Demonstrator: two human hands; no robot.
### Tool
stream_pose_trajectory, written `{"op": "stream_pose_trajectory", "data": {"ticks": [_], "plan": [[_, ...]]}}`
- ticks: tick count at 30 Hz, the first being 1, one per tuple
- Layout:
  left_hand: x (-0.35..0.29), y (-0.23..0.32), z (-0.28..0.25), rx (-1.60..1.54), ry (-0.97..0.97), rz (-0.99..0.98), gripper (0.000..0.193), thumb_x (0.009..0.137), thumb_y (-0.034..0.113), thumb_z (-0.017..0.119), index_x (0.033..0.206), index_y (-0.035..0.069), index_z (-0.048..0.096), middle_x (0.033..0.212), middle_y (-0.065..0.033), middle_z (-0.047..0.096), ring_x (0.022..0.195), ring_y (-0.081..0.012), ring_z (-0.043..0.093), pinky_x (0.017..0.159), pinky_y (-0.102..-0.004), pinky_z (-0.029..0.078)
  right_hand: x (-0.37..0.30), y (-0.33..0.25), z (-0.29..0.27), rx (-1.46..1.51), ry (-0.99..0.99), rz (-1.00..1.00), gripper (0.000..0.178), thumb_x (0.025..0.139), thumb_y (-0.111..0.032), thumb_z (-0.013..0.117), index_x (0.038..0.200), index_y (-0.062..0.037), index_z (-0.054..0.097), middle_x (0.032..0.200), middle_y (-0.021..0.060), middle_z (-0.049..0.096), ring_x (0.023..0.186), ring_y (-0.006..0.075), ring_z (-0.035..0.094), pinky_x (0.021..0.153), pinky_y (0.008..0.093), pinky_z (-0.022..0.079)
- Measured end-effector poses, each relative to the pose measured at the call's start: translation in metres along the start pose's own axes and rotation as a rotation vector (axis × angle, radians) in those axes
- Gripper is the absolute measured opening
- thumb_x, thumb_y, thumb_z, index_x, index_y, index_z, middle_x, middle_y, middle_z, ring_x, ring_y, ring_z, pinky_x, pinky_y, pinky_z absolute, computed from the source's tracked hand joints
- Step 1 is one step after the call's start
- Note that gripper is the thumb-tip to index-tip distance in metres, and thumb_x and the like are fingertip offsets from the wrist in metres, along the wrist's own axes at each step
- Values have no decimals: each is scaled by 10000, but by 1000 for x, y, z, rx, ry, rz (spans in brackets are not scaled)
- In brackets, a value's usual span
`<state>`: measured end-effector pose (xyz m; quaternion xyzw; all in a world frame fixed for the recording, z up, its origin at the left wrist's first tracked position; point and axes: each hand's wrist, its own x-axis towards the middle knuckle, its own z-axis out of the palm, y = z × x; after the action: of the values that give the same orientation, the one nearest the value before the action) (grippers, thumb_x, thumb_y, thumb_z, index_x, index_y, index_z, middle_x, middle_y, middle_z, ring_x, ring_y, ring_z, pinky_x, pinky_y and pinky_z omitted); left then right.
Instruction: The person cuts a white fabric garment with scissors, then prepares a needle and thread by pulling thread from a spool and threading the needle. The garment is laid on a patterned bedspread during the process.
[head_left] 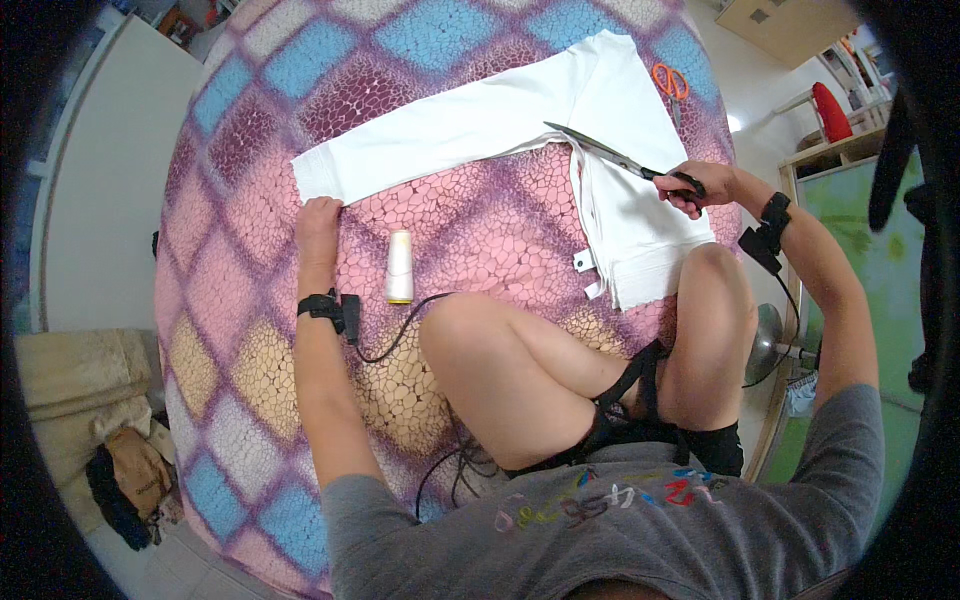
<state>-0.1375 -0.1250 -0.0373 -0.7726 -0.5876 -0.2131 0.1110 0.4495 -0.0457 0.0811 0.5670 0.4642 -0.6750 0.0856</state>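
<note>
A white long-sleeved garment (470, 112) lies spread on the bed, one sleeve stretched out to the left. At the end of that sleeve, my left hand (319, 222) is closed on the lower corner of the ribbed cuff (318, 176). My right hand (690, 190) grips the black handles of a pair of scissors (597, 145). The long blades point up and left, lying over the garment near where sleeve and body meet. Whether cloth sits between the blades, I cannot tell. White tags (584, 261) stick out from the garment's side edge.
A cone of white thread (399, 268) stands or lies below the sleeve. Orange-handled scissors (670, 82) rest beyond the garment at the far right. Beneath everything is a diamond-patterned bedspread (480, 215). Black cables (455, 465) run beside my bent legs. A fan (765, 345) stands at the right.
</note>
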Motion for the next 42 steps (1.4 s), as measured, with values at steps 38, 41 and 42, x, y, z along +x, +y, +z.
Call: {"op": "stream_pose_trajectory", "data": {"ticks": [38,41,42], "plan": [[153,314,114,-1696,-128,-1467,114,844,117,646,832,8,614,751,-49,612,580,-67,476,497,-176,380,50,13,-84,-281,-422,-179,588,806,-653,501,751,-67,509,557,-32,437,517,73,442,451,246,341],[153,317,115,-1724,-84,-1439,137,855,143,638,835,9,614,754,-44,609,568,-55,453,487,-171,358,54,3,-87,-277,-440,-172,572,812,-632,513,739,-65,495,571,-30,443,520,78,457,469,241,379],[153,317,114,-1728,-67,-1431,145,858,151,636,836,9,614,755,-43,609,563,-51,446,483,-168,351,55,2,-87,-265,-446,-185,566,814,-625,516,737,-65,493,575,-28,447,521,80,462,472,240,386]]}}
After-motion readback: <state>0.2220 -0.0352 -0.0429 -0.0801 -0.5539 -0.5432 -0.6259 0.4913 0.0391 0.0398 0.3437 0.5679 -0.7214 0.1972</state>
